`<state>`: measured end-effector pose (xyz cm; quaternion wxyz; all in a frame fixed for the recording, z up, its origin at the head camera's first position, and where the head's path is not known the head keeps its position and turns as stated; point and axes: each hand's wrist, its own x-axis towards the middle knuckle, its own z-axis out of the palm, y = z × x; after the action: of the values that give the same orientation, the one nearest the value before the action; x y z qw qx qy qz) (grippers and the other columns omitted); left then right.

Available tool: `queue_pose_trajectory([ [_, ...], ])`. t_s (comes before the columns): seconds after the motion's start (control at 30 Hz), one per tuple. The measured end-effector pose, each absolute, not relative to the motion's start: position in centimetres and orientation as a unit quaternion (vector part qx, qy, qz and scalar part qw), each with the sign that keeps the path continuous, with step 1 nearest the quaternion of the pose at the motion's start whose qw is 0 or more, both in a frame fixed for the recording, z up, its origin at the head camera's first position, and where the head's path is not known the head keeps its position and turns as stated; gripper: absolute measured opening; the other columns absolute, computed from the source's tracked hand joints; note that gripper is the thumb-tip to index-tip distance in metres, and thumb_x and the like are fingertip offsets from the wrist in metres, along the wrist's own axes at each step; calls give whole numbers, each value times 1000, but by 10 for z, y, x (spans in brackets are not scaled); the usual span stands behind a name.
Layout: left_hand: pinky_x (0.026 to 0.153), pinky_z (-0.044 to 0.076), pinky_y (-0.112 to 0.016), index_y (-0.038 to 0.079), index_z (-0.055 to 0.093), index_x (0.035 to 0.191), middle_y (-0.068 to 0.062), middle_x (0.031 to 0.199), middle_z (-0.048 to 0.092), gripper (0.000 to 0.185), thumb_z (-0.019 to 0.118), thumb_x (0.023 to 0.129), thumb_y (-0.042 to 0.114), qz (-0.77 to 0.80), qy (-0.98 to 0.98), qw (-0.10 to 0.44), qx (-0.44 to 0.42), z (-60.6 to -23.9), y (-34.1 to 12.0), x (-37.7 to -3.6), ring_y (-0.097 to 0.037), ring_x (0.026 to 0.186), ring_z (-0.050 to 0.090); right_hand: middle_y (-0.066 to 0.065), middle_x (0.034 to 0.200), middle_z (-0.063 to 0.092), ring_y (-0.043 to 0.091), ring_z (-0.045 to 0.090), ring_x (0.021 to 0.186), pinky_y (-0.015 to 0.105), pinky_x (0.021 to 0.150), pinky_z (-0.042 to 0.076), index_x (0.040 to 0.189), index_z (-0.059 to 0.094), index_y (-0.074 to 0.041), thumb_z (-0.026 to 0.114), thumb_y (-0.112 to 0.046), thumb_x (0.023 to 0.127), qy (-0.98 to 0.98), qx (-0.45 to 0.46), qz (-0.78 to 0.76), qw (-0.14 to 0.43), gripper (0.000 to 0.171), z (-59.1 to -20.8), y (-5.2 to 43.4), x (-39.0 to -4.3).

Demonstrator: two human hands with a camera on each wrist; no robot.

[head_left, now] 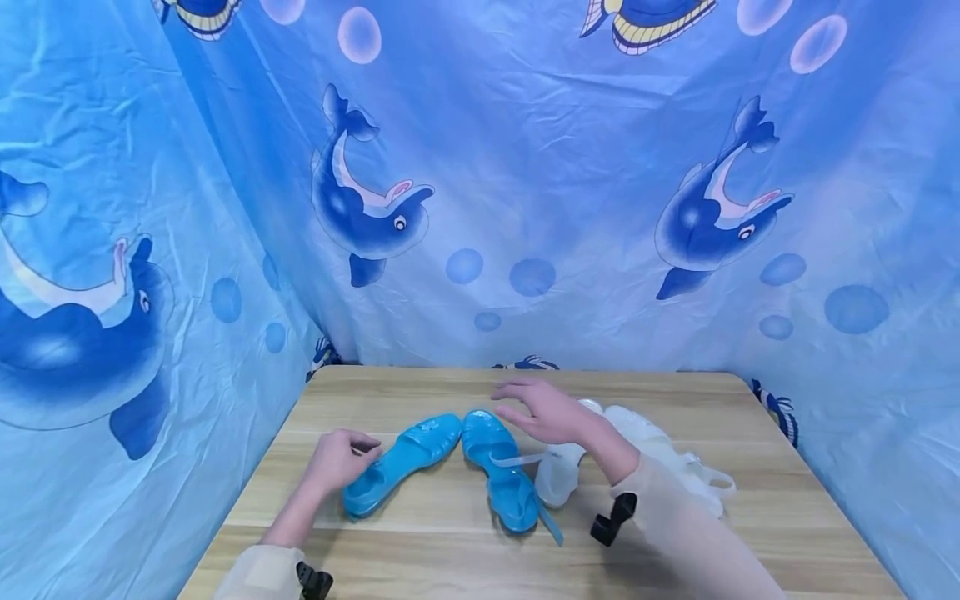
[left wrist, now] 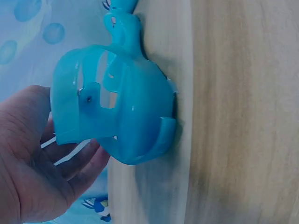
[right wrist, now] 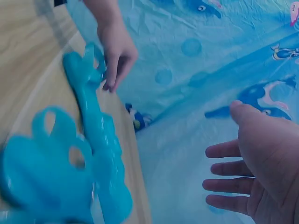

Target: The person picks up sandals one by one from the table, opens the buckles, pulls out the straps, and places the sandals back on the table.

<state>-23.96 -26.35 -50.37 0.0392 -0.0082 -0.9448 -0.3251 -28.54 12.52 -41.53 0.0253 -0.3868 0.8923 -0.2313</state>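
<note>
Two glossy blue jelly sandals lie on the table with their toes close together. At the heel of the left sandal is my left hand, its thumb and fingers beside the heel strap. In the left wrist view that strap hides the thumb and index fingertips, while the other fingers curve loosely. The right sandal has a loose strap trailing at its heel. My right hand hovers beyond its toe, fingers spread and holding nothing, as the right wrist view also shows.
White shoes with straps lie to the right, partly behind my right forearm. A pale strap reaches across the right blue sandal. Wood-grain table; blue dolphin-print sheets hang behind and at both sides.
</note>
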Motion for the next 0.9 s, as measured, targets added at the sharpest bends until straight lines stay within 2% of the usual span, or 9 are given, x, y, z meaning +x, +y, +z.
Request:
queue_pose_trajectory([
  [0.2, 73, 56, -34, 8, 83, 109, -7, 105, 81, 23, 69, 104, 26, -321, -947, 1, -5, -507, -266, -241, -17, 86, 69, 3, 143, 70, 24, 62, 138, 43, 115, 51, 141, 68, -16, 50, -40, 114, 874, -424, -231, 52, 41, -423, 78, -293],
  [0.4, 73, 49, -31, 11, 82, 105, -5, 103, 78, 30, 58, 110, 29, -314, -949, -22, 4, -511, -271, -242, -16, 86, 62, 3, 138, 72, 21, 67, 130, 36, 109, 55, 138, 71, -13, 53, -35, 113, 864, -455, -207, 61, 38, -432, 50, -295],
  [0.63, 67, 42, -30, 9, 75, 105, -3, 87, 65, 31, 53, 111, 31, -320, -947, -30, 11, -518, -273, -245, -18, 78, 54, 0, 131, 75, 14, 70, 120, 28, 104, 56, 135, 72, -12, 59, -32, 110, 859, -465, -202, 74, 34, -450, 39, -293],
  [0.8, 63, 40, -32, 10, 65, 92, -4, 76, 59, 24, 51, 106, 23, -289, -957, 9, 21, -514, -278, -247, -19, 70, 53, -3, 123, 77, 6, 70, 110, 24, 98, 57, 131, 74, -11, 61, -26, 109, 851, -468, -221, 89, 29, -462, 33, -291],
  [0.9, 64, 42, -31, 11, 68, 83, -2, 74, 61, 18, 57, 98, 15, -292, -956, 15, 9, -511, -285, -247, -17, 69, 54, -3, 120, 78, 2, 70, 105, 19, 94, 56, 128, 75, -11, 62, -23, 108, 850, -465, -231, 84, 26, -469, 27, -290],
])
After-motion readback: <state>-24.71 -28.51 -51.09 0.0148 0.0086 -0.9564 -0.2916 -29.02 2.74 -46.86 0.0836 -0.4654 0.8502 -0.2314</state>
